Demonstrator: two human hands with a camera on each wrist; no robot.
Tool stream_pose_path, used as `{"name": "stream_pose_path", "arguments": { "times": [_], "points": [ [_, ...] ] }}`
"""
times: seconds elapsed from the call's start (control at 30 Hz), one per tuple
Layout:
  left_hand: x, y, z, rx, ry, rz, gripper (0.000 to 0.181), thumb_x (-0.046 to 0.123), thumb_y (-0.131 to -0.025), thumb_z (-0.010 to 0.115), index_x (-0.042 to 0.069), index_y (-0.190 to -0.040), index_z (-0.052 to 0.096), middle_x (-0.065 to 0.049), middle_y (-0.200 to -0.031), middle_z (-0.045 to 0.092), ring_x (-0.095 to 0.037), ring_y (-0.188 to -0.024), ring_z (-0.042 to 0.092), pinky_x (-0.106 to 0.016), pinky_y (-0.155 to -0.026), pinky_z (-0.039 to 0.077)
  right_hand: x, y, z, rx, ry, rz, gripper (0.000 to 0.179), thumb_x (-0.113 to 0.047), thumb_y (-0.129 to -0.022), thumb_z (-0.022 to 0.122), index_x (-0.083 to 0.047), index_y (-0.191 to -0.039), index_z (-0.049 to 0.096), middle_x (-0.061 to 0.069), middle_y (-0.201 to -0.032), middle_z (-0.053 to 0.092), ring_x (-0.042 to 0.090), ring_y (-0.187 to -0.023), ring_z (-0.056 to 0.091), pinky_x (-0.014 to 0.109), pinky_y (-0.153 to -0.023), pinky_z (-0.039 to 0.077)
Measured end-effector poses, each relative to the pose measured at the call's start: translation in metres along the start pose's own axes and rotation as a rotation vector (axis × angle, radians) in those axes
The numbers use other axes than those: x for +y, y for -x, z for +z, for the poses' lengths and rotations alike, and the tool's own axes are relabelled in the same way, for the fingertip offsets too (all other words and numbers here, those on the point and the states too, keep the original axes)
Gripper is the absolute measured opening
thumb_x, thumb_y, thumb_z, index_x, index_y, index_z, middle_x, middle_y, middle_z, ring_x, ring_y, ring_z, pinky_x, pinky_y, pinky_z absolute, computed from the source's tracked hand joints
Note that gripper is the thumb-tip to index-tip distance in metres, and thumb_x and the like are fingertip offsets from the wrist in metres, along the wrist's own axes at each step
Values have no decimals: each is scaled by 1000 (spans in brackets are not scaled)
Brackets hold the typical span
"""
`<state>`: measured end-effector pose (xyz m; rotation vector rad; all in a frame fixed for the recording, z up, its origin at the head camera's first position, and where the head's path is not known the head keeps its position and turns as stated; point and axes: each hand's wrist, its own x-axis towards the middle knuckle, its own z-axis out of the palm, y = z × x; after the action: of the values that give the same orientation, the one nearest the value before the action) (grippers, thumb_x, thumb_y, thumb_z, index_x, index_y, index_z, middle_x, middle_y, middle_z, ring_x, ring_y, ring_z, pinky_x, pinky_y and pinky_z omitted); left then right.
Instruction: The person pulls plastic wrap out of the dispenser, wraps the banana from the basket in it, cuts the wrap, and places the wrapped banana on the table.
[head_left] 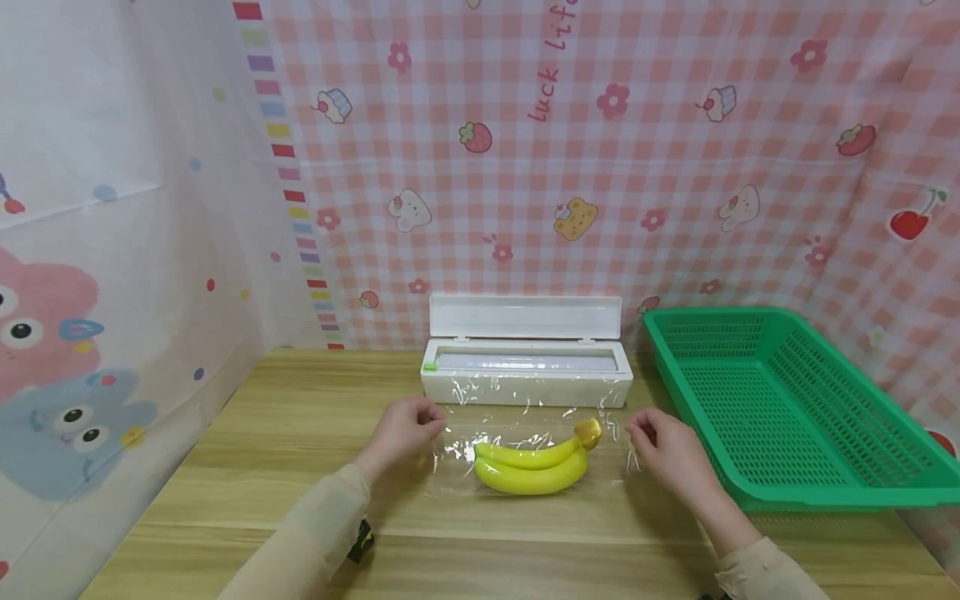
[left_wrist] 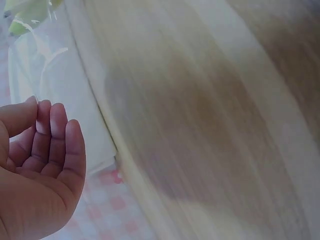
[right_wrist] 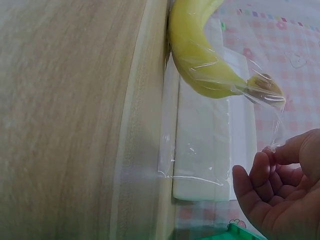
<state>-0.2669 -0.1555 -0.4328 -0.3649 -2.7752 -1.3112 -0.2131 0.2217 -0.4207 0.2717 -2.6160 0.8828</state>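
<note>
So the bananas (head_left: pixel 531 467) are lying on a sheet of cling film (head_left: pixel 525 417) near the middle of the wooden table (head_left: pixel 262 467), a bit toward the back edge. The film runs back to the white dispenser box (head_left: pixel 527 367), which sits against the back edge with its lid flipped up. My left hand (head_left: pixel 401 427) has the film's left edge pinched, and my right hand (head_left: pixel 663 446) pinches the right edge between thumb and fingertip. A green plastic basket (head_left: pixel 787 408) takes up the table's right side, just beside my right hand.
</note>
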Motion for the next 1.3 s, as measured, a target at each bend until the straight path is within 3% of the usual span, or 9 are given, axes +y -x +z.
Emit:
{"name": "stream_pose_path", "arguments": {
  "times": [0.23,0.53,0.77,1.3],
  "points": [
    [-2,-1,3,-50,-69,24,6,3,-86,72,7,-82,69,3,-75,62,-13,-73,57,-30,-70,53,1,1,0,-8,-5,2,4,-4,-92,66,-3,-88,66,0,-71,57,14,-66,50,32,-59,46],
    [-3,-3,10,-97,-156,103,16,4,-84,73,13,-74,65,6,-69,59,-11,-66,53,-27,-62,49,0,2,0,-25,-9,16,4,-6,-92,66,-3,-89,66,0,-71,57,14,-66,51,32,-60,46],
    [-5,-3,15,-108,-217,167,18,3,-82,74,13,-73,63,7,-69,58,-10,-66,53,-27,-63,50,-1,2,1,-27,-10,16,3,-5,-92,66,-4,-90,66,0,-72,57,14,-67,51,32,-60,47],
    [-3,-7,24,-185,-278,187,20,4,-78,79,14,-72,63,9,-69,60,-9,-68,55,-32,-69,53,-2,3,0,-42,-18,33,3,-6,-92,66,-3,-91,66,0,-73,57,14,-68,51,31,-60,46]
  ]
}}
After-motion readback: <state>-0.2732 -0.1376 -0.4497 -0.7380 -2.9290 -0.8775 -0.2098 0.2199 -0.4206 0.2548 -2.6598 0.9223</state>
